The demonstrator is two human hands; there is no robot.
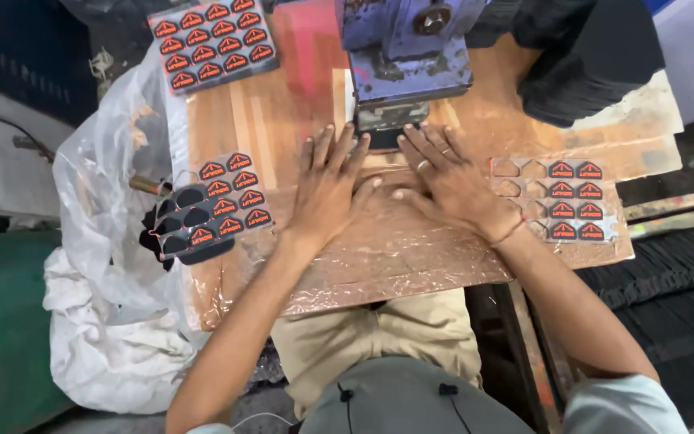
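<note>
My left hand (327, 186) lies flat, fingers spread, on the plastic-covered wooden worktable (379, 257). My right hand (451, 181) lies flat beside it, thumbs nearly touching, a ring on one finger and a thread at the wrist. Both sets of fingertips point at a small dark piece (385, 138) under the blue metal press head (406, 48). Neither hand grips anything. Left of my left hand sits a grey sheet of red-and-black shield-shaped badges (218, 205), partly punched out. To the right lies another badge sheet (560, 201) with several empty cut-outs.
A third full badge sheet (212, 40) rests at the table's far left. A clear plastic bag (106, 241) with dark scraps hangs off the left edge. A stack of black material (596, 56) sits at the far right. My lap is below the table's near edge.
</note>
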